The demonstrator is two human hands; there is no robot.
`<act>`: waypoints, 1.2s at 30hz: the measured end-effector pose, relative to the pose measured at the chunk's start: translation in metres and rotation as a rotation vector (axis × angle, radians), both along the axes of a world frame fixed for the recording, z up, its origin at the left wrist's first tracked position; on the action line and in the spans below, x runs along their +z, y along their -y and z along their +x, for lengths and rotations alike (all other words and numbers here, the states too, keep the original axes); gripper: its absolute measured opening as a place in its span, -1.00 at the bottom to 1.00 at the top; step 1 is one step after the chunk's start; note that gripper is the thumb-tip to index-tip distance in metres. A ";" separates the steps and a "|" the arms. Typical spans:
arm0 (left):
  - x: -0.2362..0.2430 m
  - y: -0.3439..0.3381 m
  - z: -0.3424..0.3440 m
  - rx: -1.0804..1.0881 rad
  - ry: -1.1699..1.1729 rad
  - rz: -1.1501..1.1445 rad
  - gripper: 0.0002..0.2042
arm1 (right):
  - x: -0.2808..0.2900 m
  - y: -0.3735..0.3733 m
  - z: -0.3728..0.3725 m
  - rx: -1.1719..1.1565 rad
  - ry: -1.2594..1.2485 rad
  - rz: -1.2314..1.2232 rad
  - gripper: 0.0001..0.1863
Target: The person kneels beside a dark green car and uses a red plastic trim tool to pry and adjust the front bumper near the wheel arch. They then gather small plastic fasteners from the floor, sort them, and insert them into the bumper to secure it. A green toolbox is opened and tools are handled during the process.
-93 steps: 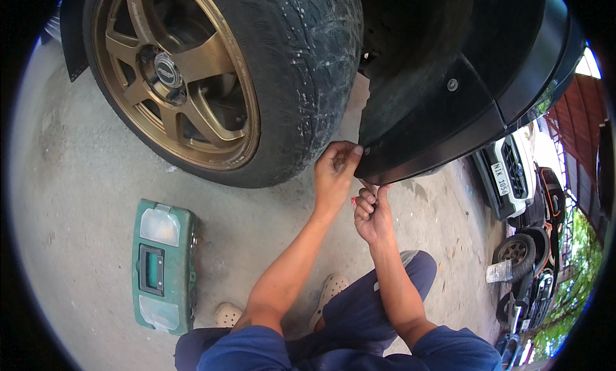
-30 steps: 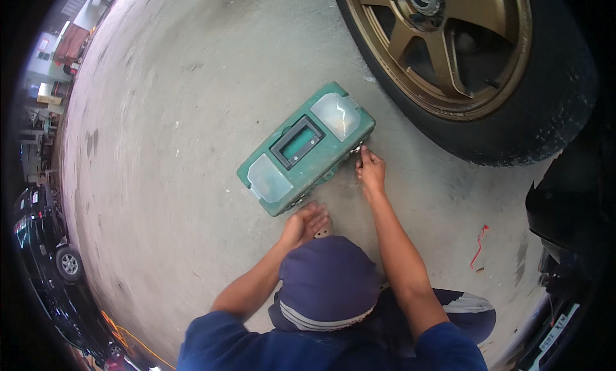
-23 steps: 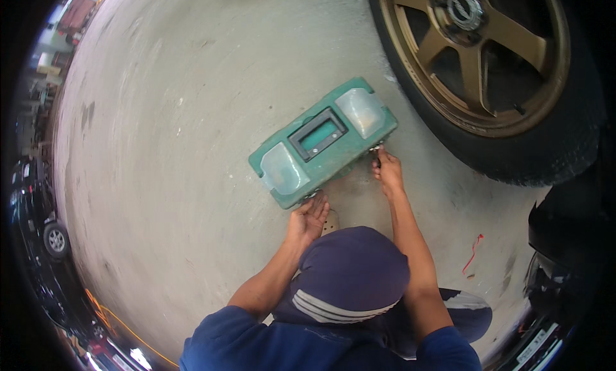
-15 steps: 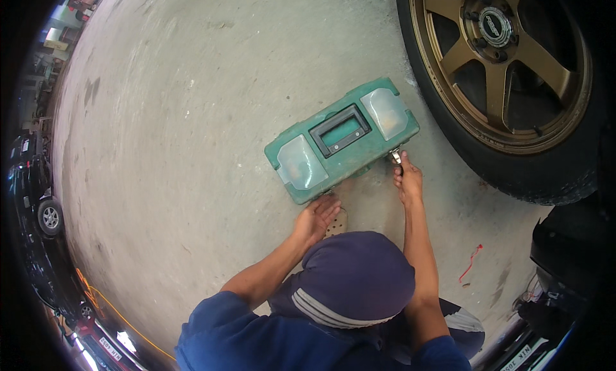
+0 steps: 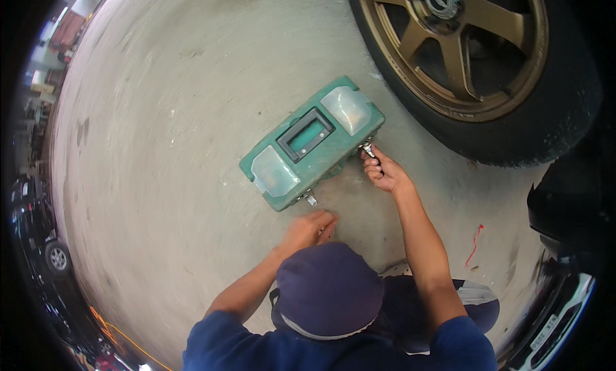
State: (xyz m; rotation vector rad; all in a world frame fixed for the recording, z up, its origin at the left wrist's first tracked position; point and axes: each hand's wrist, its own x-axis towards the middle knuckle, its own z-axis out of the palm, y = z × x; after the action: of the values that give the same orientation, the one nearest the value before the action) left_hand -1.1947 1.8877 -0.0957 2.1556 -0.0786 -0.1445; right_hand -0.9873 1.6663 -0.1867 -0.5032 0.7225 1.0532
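A green toolbox (image 5: 333, 150) with a black carry handle and two clear lid compartments sits at a slant on the floor. At its near left a metal latch (image 5: 311, 198) sticks out from the edge. My left hand (image 5: 311, 228) is just below that latch, apart from the box, its fingers curled and slightly blurred; anything inside them is hidden. My right hand (image 5: 385, 171) is at the near right latch (image 5: 367, 146), its fingers closed on a small black item whose kind I cannot make out.
A large tyre with a bronze wheel (image 5: 459, 57) stands at the upper right. A red strip (image 5: 475, 246) lies on the concrete floor (image 5: 160, 178). A black car (image 5: 38, 243) is parked at far left, near an orange cord (image 5: 131, 340).
My left hand has drawn back from the toolbox and its fingers have curled; the left latch now shows. My right hand stays at the right latch. The view has shifted.
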 end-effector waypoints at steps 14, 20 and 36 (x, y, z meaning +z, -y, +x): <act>0.023 -0.031 0.102 0.005 0.112 0.626 -0.34 | -0.018 0.045 -0.023 0.183 0.534 -0.558 -0.61; 0.066 -0.116 0.135 0.068 -0.004 0.041 -0.31 | -0.064 0.062 -0.046 0.428 0.913 -1.096 -0.61; -0.079 -0.312 0.274 0.114 0.054 0.695 -0.55 | -0.073 0.058 -0.075 0.187 0.746 -0.864 -0.67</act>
State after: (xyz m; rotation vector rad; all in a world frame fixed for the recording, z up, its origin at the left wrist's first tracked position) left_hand -0.9206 2.1999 -0.1750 2.8502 0.0762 -0.0485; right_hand -1.0627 1.6078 -0.2598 -1.6307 0.4232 0.5899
